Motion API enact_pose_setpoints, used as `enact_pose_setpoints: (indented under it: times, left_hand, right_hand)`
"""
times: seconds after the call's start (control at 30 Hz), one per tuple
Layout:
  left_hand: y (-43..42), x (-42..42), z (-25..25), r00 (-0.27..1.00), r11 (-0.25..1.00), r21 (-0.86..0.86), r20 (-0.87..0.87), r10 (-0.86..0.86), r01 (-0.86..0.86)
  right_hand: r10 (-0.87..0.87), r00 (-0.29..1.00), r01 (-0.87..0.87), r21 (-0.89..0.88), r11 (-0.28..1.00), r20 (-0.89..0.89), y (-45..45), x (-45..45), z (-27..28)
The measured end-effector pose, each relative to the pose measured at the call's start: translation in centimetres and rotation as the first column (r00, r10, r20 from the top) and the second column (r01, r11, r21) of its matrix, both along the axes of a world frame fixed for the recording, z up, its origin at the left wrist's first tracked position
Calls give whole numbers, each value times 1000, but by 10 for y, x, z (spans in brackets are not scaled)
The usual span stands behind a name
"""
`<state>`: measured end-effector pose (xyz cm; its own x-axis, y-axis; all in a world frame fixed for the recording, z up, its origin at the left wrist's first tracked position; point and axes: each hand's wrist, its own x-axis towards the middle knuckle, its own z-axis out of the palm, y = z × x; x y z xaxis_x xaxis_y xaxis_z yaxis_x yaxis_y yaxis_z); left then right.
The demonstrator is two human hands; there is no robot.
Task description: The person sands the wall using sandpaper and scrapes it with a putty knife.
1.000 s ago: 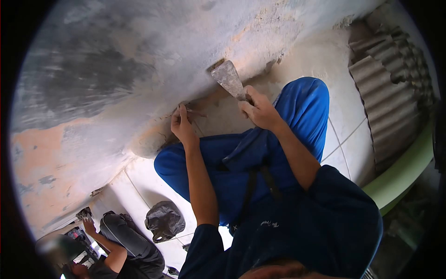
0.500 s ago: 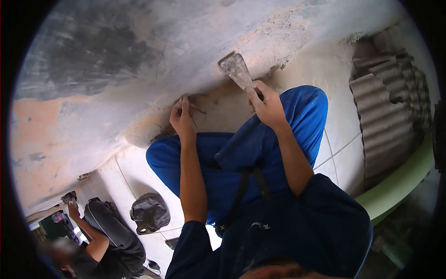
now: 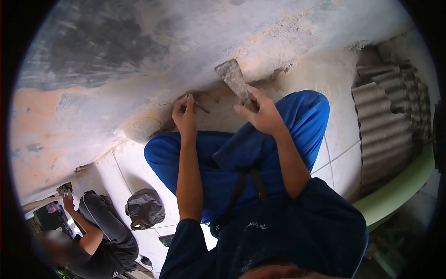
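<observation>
My right hand [image 3: 263,113] is closed around the handle of a putty knife [image 3: 232,79], whose wide, plaster-smeared blade points up and left beside the wall [image 3: 186,60]. Near the base of the wall, my left hand [image 3: 184,114] has its fingers pinched round a thin brownish stick-like piece [image 3: 202,108], which sticks out to the right. The wall is patchy, with grey, white and orange areas and rough broken plaster along its lower edge.
A black plastic bag [image 3: 145,209] lies on the tiled floor [image 3: 344,153]. Another person [image 3: 93,232] crouches at the lower left, one hand near the wall. Corrugated sheets [image 3: 385,130] and a green curved object [image 3: 395,190] are on the right.
The putty knife has turned more upright, and its blade sits slightly lower than half a second ago. My view has shifted, and more of the thin piece shows beside my left hand.
</observation>
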<state>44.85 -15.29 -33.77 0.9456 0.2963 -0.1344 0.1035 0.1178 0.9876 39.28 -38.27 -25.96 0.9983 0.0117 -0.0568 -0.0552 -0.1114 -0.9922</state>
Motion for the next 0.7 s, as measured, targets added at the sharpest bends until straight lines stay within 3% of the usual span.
enact_pose_setpoints:
  times: [0.13, 0.23, 0.33, 0.4, 0.47, 0.7]
  left_hand:
    - [-10, 1, 12, 998, 999, 26, -57, 39, -38]
    - [-8, 2, 3, 998, 999, 16, -47, 36, -35]
    - [-6, 2, -1, 999, 999, 26, -20, 32, -31]
    - [-7, 0, 2, 999, 999, 42, -18, 33, -32]
    - [-8, -2, 11, 999, 997, 66, -26, 28, -26]
    - [-7, 1, 7, 1000, 998, 61, -11, 20, -19]
  right_hand:
    - [150, 989, -148, 203, 968, 6, 2, -14, 28]
    - [343, 939, -343, 99, 934, 23, -1, -19, 33]
    - [235, 971, -233, -35, 972, 51, 7, -22, 40]
    - [169, 970, -133, -201, 971, 176, 11, -19, 42]
    - [148, 898, 22, -378, 926, 414, 13, -15, 43]
    - [195, 904, -48, -362, 931, 381, 5, -8, 75]
